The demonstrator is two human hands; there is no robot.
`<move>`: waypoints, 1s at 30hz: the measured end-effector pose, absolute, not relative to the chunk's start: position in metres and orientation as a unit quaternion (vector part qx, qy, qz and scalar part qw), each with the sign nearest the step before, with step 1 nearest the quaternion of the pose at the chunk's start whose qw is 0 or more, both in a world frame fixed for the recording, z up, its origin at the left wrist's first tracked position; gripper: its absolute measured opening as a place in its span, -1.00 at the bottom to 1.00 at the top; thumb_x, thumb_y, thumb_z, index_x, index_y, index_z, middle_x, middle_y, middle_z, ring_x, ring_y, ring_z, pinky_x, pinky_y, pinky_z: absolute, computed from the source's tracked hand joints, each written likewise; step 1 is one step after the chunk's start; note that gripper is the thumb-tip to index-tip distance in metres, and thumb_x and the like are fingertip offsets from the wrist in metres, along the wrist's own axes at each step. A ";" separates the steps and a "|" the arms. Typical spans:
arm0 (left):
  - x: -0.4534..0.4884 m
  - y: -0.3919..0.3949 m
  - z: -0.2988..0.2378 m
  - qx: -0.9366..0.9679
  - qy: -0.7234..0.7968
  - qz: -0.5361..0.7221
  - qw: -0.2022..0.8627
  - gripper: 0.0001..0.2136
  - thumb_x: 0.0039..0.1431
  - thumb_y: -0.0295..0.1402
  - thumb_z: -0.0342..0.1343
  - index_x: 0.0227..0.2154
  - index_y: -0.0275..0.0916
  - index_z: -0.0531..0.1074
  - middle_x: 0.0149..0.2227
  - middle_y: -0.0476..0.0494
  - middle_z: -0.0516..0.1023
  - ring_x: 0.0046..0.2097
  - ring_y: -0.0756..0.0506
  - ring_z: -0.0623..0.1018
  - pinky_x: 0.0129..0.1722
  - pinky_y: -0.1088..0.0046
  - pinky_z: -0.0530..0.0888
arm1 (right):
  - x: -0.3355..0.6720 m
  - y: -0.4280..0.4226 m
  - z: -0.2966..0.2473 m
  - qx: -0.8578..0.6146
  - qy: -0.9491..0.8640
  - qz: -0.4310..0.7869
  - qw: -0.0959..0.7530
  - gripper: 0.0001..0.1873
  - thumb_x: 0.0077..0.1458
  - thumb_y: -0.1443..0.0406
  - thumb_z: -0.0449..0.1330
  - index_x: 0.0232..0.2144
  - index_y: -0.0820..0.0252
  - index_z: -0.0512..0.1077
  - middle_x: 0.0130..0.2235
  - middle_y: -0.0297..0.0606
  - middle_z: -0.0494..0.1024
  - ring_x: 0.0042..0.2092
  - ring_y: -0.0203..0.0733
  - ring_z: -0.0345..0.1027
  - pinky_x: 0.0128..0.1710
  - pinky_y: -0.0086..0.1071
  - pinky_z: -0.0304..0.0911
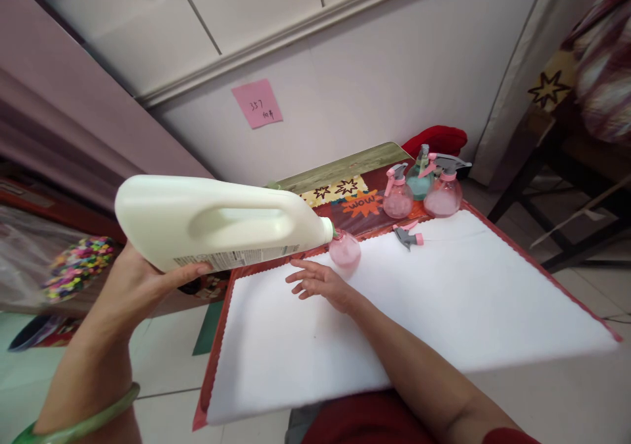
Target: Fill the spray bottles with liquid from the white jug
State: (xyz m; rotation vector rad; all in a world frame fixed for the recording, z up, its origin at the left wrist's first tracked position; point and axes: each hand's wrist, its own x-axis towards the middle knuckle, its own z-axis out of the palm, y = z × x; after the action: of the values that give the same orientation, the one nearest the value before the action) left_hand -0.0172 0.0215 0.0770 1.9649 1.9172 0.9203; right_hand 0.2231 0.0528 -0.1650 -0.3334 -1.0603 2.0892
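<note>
My left hand (148, 276) grips a large pale green plastic jug (236, 223) from below near its base. The jug lies tilted on its side, its mouth over the neck of a round pink spray bottle (345, 252) that stands without its sprayer on the white board. Just in front of that bottle, my right hand (318, 283) hovers with fingers stretched and spread, holding nothing. A loose grey and pink spray head (408, 236) lies farther right. Any liquid flowing between jug and bottle cannot be made out.
Two pink spray bottles (397, 200) (444, 197) and a teal one (420, 181) stand at the back right. The white padded sheet (444, 306) covers the table. A pink note (257, 104) is on the wall; a dark stool (547, 187) stands right.
</note>
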 end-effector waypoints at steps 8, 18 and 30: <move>-0.013 0.022 0.081 0.694 0.645 0.304 0.104 -0.51 -0.19 -0.12 0.45 -0.21 -0.28 0.52 0.02 -0.26 0.57 0.08 -0.31 0.52 0.11 0.15 0.47 | 0.224 0.053 -0.164 -0.131 -0.417 0.817 0.377 -0.26 0.07 0.06 0.37 0.27 -0.03 0.32 0.12 -0.10 0.54 -0.05 -0.10 0.50 -0.01 -0.14 0.36; -0.009 0.022 0.083 0.681 0.648 0.317 0.124 -0.48 -0.23 -0.14 0.48 -0.18 -0.27 0.53 -0.04 -0.24 0.61 0.03 -0.29 0.55 0.06 0.17 0.51 | 0.224 0.052 -0.163 -0.135 -0.416 0.816 0.378 -0.27 0.06 0.05 0.37 0.26 -0.03 0.33 0.11 -0.10 0.55 -0.05 -0.10 0.50 -0.01 -0.13 0.36; -0.004 0.020 0.087 0.692 0.648 0.302 0.100 -0.49 -0.20 -0.10 0.46 -0.18 -0.26 0.57 -0.12 -0.20 0.64 -0.02 -0.28 0.57 0.05 0.16 0.51 | 0.222 0.053 -0.168 -0.131 -0.414 0.818 0.378 -0.27 0.07 0.06 0.37 0.26 -0.04 0.33 0.12 -0.09 0.54 -0.04 -0.09 0.50 0.00 -0.12 0.36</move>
State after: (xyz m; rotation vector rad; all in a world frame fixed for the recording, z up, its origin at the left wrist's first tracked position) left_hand -0.0038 0.0195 0.0871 2.0457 1.9156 0.8914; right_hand 0.2221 0.0532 -0.1678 -0.3361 -1.0582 2.0905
